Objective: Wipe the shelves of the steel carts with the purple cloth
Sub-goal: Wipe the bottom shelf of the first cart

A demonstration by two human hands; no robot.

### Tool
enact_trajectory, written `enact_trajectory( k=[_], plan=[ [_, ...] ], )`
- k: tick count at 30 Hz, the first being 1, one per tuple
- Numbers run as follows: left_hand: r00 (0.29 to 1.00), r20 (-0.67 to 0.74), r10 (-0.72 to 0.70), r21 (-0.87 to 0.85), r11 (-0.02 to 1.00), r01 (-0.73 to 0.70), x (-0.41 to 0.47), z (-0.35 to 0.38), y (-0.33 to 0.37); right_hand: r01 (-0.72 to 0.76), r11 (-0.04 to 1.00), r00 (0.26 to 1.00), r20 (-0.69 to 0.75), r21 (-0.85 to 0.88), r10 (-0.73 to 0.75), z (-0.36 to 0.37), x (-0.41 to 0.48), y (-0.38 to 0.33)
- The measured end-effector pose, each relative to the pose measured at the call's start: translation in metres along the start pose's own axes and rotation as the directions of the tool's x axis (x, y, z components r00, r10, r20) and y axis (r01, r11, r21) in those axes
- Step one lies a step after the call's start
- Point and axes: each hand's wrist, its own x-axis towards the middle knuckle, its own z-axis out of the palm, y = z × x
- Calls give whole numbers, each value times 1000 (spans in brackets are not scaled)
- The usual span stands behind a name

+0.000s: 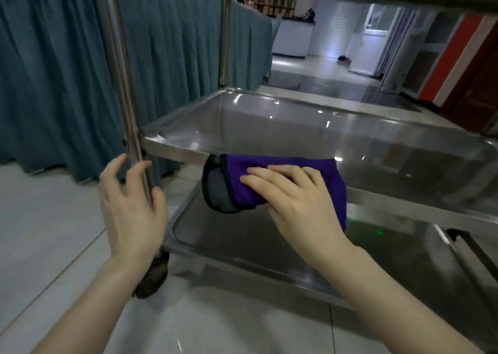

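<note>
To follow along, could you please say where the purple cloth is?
The purple cloth, mid head view, drapes the middle shelf's front rim under the right hand.

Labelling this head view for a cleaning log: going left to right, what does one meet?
teal curtain → left hand → purple cloth → red wall panel

No text, label, brand, number or sign can be read anywhere in view.
</note>
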Motion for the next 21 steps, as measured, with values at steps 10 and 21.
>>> enact_trajectory(
  k=[10,21],
  plan=[
    [763,645,42,129,978,-163,-124,57,-58,-663,609,744,293,436,600,114,-130,31],
    [804,584,-114,226,974,-26,-129,104,-84,-375,926,771,569,44,285,203,-141,-19]
  ],
)
